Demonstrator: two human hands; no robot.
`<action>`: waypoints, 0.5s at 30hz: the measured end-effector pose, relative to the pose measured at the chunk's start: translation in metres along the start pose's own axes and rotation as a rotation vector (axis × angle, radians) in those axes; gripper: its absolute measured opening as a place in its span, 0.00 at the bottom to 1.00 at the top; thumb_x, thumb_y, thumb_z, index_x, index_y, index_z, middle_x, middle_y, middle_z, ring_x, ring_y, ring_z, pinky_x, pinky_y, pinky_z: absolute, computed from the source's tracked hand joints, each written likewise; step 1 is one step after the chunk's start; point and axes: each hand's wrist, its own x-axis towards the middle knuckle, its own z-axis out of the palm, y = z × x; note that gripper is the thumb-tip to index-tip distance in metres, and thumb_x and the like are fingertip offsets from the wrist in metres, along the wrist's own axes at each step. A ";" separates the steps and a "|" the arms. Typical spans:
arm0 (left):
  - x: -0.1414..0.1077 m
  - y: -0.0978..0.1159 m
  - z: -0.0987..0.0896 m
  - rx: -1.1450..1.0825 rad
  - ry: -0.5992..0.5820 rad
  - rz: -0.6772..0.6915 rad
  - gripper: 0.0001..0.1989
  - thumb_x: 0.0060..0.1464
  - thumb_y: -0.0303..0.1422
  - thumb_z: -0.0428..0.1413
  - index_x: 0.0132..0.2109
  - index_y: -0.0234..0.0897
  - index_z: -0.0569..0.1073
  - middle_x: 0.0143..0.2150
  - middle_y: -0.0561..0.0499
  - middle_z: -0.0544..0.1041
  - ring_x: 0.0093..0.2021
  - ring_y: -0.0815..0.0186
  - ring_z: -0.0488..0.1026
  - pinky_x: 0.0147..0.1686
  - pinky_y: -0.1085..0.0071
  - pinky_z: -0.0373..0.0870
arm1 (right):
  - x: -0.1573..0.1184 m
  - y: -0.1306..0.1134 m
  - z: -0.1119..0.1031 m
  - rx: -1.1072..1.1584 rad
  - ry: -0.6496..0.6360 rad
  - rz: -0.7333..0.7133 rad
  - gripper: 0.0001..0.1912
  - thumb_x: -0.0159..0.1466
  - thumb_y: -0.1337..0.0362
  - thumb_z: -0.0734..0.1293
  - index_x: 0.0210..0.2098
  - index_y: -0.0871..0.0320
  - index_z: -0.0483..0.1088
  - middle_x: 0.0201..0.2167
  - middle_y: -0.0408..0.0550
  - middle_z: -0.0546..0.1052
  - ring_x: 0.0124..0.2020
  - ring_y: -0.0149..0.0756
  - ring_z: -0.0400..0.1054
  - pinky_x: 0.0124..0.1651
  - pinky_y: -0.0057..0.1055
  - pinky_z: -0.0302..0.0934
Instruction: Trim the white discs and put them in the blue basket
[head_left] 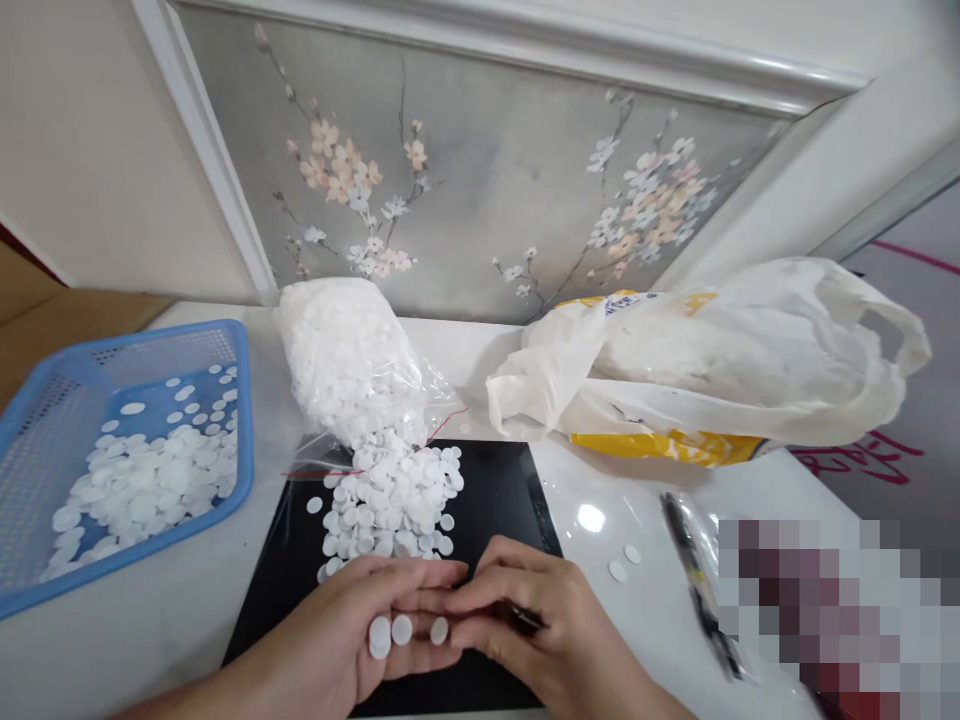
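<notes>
Across our upturned left hand point(352, 640), lying open, three small white round discs point(401, 630) rest loose on the fingers, while our right hand point(544, 625) pinches something dark just beside them. Any tilt could, we judge, roll them onto the black mat point(495, 490) below.

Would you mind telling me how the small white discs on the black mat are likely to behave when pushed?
The white discs look thin and flat, so they would probably slide and scatter rather than roll. Several rest on the left hand, which suggests they are light.
</notes>
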 end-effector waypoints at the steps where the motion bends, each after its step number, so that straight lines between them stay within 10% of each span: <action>1: 0.000 0.001 0.000 -0.003 -0.004 0.007 0.14 0.58 0.35 0.57 0.44 0.28 0.80 0.43 0.39 0.81 0.48 0.53 0.77 0.52 0.58 0.73 | 0.000 0.001 -0.002 -0.029 0.024 -0.022 0.13 0.62 0.53 0.69 0.34 0.56 0.80 0.29 0.47 0.73 0.28 0.33 0.70 0.32 0.28 0.64; 9: -0.003 0.003 -0.004 0.021 0.004 0.004 0.17 0.57 0.39 0.57 0.46 0.30 0.79 0.45 0.38 0.81 0.50 0.51 0.76 0.51 0.59 0.72 | 0.003 0.001 -0.025 0.062 0.392 0.121 0.16 0.64 0.50 0.64 0.39 0.57 0.73 0.21 0.39 0.68 0.14 0.25 0.55 0.17 0.25 0.53; 15: 0.001 0.019 -0.015 0.002 0.273 0.368 0.07 0.56 0.35 0.58 0.39 0.37 0.77 0.26 0.57 0.70 0.21 0.77 0.61 0.20 0.82 0.59 | 0.010 0.006 -0.002 -0.286 0.066 0.033 0.07 0.61 0.68 0.64 0.35 0.56 0.76 0.29 0.45 0.73 0.27 0.33 0.69 0.30 0.27 0.63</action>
